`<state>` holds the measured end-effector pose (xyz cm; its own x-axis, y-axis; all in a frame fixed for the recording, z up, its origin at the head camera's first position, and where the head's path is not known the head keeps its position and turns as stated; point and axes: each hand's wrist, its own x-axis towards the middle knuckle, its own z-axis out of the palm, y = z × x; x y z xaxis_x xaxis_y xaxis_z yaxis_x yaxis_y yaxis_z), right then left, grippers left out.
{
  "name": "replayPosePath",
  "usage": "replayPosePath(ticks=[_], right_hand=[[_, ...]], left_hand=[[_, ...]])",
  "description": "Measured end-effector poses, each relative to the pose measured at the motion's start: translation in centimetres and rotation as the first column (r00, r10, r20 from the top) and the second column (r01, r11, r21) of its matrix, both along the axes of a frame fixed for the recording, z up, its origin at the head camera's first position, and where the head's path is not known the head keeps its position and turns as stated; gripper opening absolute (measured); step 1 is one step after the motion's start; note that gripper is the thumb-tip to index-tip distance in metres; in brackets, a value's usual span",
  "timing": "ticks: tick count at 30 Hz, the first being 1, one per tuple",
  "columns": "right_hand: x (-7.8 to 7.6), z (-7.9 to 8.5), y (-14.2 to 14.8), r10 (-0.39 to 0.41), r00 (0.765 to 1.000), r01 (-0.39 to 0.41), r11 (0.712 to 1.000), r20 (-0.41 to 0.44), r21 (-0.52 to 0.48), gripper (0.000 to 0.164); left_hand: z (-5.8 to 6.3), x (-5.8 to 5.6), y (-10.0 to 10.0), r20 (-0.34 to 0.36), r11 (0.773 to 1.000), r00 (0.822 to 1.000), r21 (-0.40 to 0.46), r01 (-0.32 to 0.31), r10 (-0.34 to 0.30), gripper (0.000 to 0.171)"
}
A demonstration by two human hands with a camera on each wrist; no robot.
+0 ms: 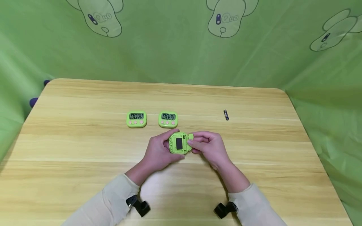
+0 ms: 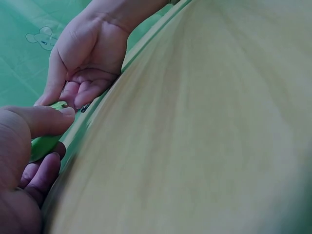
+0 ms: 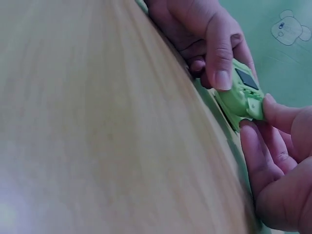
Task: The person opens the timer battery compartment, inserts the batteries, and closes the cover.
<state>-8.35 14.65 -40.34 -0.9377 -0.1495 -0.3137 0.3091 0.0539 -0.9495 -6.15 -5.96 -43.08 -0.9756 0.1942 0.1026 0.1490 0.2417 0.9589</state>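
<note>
My left hand grips a light green digital timer by its edges, with its back turned up and a dark rectangle on it. At the timer's right side, my right hand pinches a small green battery cover between thumb and fingers. The cover stands out from the open battery slot; whether it is still attached I cannot tell. In the right wrist view the cover sits at the timer's end, by the right thumb. The left wrist view shows only part of the timer behind the left thumb.
Two more green timers, one at left and one beside it, lie face up beyond my hands, displays reading 00 00. A small dark battery lies on the wooden table to the right. Green curtain hangs behind the table.
</note>
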Motion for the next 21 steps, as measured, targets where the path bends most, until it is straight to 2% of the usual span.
replayPosePath(ticks=[4, 8, 13, 16, 18, 20, 21], right_hand=[[0.1, 0.3, 0.9, -0.013, 1.0, 0.013, 0.998, 0.004, 0.054, 0.033], [0.2, 0.4, 2.1, 0.038, 0.999, -0.036, 0.987, -0.013, 0.159, 0.031], [0.5, 0.4, 3.0, 0.1, 0.993, -0.077, 0.958, -0.07, 0.275, 0.027], [0.6, 0.4, 3.2, 0.142, 0.978, -0.071, 0.915, -0.154, 0.398, 0.022], [0.7, 0.3, 3.3, 0.178, 0.961, -0.054, 0.872, -0.212, 0.486, 0.019], [0.7, 0.3, 3.5, 0.204, 0.945, -0.032, 0.834, -0.254, 0.551, 0.016], [0.7, 0.2, 3.5, 0.212, 0.94, -0.026, 0.824, -0.265, 0.566, 0.016]], left_hand=[[0.1, 0.1, 0.0, 0.025, 1.0, 1.0, 0.011, 0.001, -0.002, 0.086], [0.1, 0.2, -0.1, 0.051, 1.0, 0.999, 0.024, -0.009, 0.008, 0.086], [0.1, 0.2, -0.1, 0.045, 0.999, 0.999, 0.036, -0.005, 0.004, 0.086], [0.0, 0.2, 0.0, 0.045, 0.999, 0.999, 0.05, -0.001, -0.001, 0.087], [0.0, 0.2, 0.0, 0.05, 0.998, 0.999, 0.055, 0.0, -0.003, 0.087], [0.1, 0.2, 0.1, 0.055, 0.998, 0.998, 0.056, 0.001, -0.004, 0.087], [0.1, 0.3, 0.1, 0.057, 0.998, 0.998, 0.055, 0.002, -0.005, 0.087]])
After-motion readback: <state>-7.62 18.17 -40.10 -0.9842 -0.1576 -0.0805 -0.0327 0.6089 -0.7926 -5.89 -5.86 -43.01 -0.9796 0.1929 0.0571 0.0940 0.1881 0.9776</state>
